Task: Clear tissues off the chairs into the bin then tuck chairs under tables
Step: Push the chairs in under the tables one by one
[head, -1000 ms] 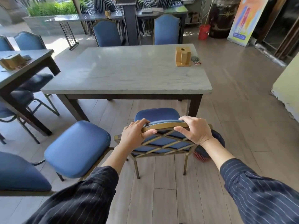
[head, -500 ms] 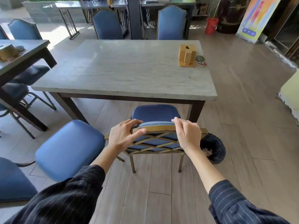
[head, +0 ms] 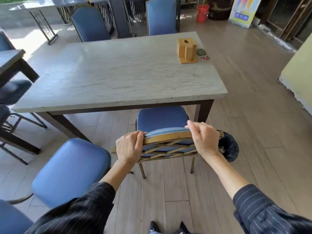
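One blue chair is held by the top of its back, with its seat partly under the grey table. The left hand is wrapped around the back's left end, while the right hand rests on the right end with its fingers loosely curled, and a firm hold cannot be told. One black bin sits on the floor just beside the chair, two more blue chairs are seen behind the table, one more stands nearby on the left, and one wooden box stands on the table.

blue chair, grey table, pinstriped sleeves
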A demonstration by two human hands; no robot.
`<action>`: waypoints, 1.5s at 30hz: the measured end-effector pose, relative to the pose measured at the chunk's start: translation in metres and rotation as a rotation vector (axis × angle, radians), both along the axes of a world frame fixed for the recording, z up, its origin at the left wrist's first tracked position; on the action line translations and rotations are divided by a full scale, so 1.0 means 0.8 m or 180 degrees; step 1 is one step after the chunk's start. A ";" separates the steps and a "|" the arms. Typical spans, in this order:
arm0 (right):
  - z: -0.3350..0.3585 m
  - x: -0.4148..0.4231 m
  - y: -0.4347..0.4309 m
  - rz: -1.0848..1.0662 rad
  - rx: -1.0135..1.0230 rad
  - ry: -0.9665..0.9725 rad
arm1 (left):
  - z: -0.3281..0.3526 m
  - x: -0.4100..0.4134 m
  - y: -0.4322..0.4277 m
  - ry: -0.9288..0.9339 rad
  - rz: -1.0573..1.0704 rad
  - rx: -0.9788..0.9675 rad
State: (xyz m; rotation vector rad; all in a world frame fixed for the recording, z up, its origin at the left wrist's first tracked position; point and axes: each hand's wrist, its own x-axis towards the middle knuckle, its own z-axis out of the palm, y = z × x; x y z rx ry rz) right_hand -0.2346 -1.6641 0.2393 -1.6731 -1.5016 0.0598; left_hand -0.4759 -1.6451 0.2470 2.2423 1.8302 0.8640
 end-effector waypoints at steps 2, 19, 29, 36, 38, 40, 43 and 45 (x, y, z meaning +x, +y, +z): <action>0.000 -0.006 0.008 -0.0245 -0.0049 0.0148 | -0.002 -0.005 0.010 0.0027 -0.0058 0.0003; 0.004 -0.024 0.053 -0.0529 -0.0492 -0.0409 | -0.006 -0.023 0.098 0.0133 -0.0788 -0.0035; 0.016 0.003 0.115 -0.0465 -0.0871 -0.0190 | -0.006 0.002 0.154 0.0164 -0.0967 -0.0147; 0.020 0.020 0.169 -0.0428 -0.1062 -0.0158 | -0.006 0.019 0.200 0.0123 -0.0933 -0.0141; 0.020 0.025 0.183 -0.0425 -0.1108 -0.0150 | -0.005 0.025 0.211 0.0109 -0.0877 -0.0178; 0.021 0.030 0.197 -0.0428 -0.1148 -0.0139 | -0.004 0.030 0.223 0.0134 -0.0849 -0.0199; 0.020 0.036 0.216 -0.0411 -0.1122 -0.0168 | -0.007 0.035 0.242 0.0207 -0.0824 -0.0185; 0.018 0.038 0.228 -0.0401 -0.1089 -0.0201 | -0.009 0.037 0.253 0.0165 -0.0783 -0.0167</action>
